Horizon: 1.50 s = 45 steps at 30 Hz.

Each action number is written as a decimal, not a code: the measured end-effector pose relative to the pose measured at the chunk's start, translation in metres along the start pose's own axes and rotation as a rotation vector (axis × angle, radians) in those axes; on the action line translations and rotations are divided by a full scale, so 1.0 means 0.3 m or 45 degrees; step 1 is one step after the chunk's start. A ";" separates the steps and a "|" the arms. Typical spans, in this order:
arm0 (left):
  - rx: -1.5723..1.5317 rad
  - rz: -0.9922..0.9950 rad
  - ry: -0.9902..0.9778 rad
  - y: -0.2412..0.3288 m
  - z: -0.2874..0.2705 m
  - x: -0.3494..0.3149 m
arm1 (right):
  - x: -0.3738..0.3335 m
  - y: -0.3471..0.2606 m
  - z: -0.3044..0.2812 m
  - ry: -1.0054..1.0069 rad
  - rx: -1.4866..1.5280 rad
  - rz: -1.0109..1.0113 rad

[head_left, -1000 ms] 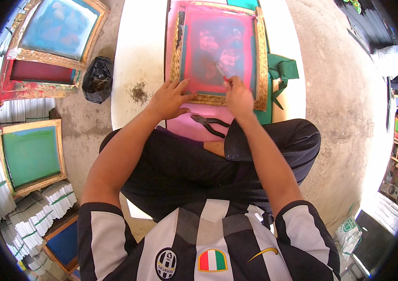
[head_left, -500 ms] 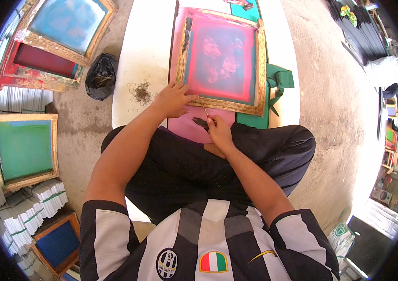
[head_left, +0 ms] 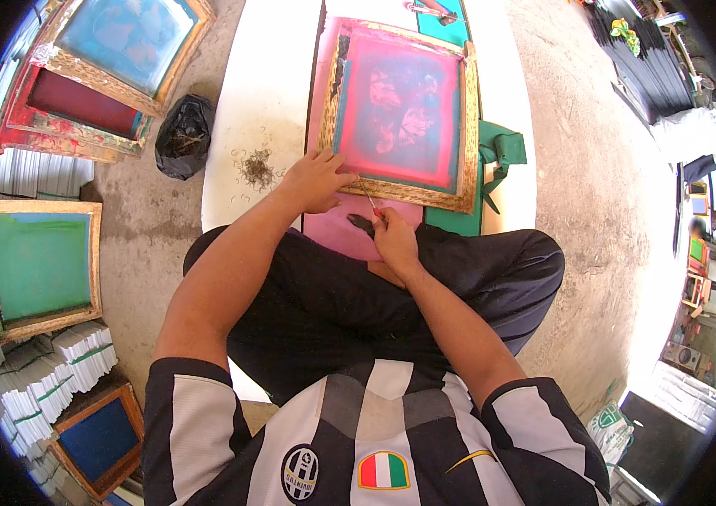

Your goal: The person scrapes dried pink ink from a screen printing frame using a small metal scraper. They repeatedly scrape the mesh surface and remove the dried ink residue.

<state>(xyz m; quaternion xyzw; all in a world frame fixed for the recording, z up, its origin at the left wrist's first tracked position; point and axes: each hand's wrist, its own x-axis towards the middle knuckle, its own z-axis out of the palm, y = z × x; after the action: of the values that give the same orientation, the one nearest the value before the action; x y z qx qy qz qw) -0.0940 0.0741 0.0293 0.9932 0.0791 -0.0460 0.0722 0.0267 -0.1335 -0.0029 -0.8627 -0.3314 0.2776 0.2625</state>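
Observation:
A silk-screen printing frame point(head_left: 465, 126), with speckled wooden sides and a pink and blue mesh, lies in front of me. My left hand point(head_left: 317, 180) grips its near left corner, fingers bent over the wood. A small screwdriver point(head_left: 377, 212) with a red handle is pinched in my right hand point(head_left: 395, 237). Its thin metal shaft points at the frame's near side, close to my left thumb; the exact tip is hard to make out. A dark, flat piece point(head_left: 361, 223) lies on the pink sheet point(head_left: 332, 228) beside my right hand.
The white bench point(head_left: 244, 93) carries a pile of small dark bits point(head_left: 257, 169) at left and green cloth point(head_left: 505, 145) at right. A black plastic bag point(head_left: 182, 139), more screen frames point(head_left: 42, 325) and bundled white paper stacks point(head_left: 67, 371) stand at left.
Both hands stay almost in place at the frame's near side, the screwdriver still in my right hand. The whole view has shifted very slightly.

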 end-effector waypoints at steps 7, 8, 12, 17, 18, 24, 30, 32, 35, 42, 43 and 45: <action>-0.014 0.008 -0.006 0.006 -0.011 0.003 | 0.015 0.042 0.039 0.015 0.108 -0.053; -0.025 0.005 -0.016 0.008 -0.014 0.003 | 0.018 0.050 0.043 0.019 0.134 -0.087; 0.003 0.027 0.008 0.002 0.002 0.002 | 0.036 0.094 0.074 -0.053 0.203 -0.110; -0.011 0.009 -0.027 0.004 -0.010 0.003 | 0.069 0.120 0.067 -0.438 0.630 0.220; -0.007 0.011 -0.031 0.004 -0.011 0.003 | 0.063 0.100 0.051 -0.496 0.769 0.313; -0.013 0.003 -0.009 0.004 -0.007 -0.006 | 0.015 -0.009 -0.009 -0.627 1.066 0.486; 0.008 0.007 -0.024 0.003 -0.016 -0.002 | 0.013 0.015 0.016 -0.536 0.969 0.412; 0.003 -0.002 -0.032 0.003 -0.014 -0.005 | 0.016 0.010 -0.005 -0.585 1.129 0.548; -0.001 -0.003 -0.037 0.009 -0.024 -0.001 | 0.036 0.038 -0.008 -0.688 1.309 0.656; 0.004 -0.003 -0.017 0.005 -0.013 -0.002 | 0.087 0.068 -0.066 -1.030 1.725 1.041; 0.001 -0.002 -0.026 0.006 -0.015 -0.001 | 0.098 0.084 -0.072 -1.094 1.779 1.038; -0.001 -0.005 -0.043 0.005 -0.019 -0.002 | 0.096 0.075 -0.077 -1.022 1.610 0.924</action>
<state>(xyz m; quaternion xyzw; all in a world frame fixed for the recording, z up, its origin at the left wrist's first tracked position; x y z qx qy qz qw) -0.0939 0.0735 0.0353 0.9921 0.0799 -0.0630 0.0739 0.0694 -0.1335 -0.0096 -0.4411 0.1173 0.7653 0.4539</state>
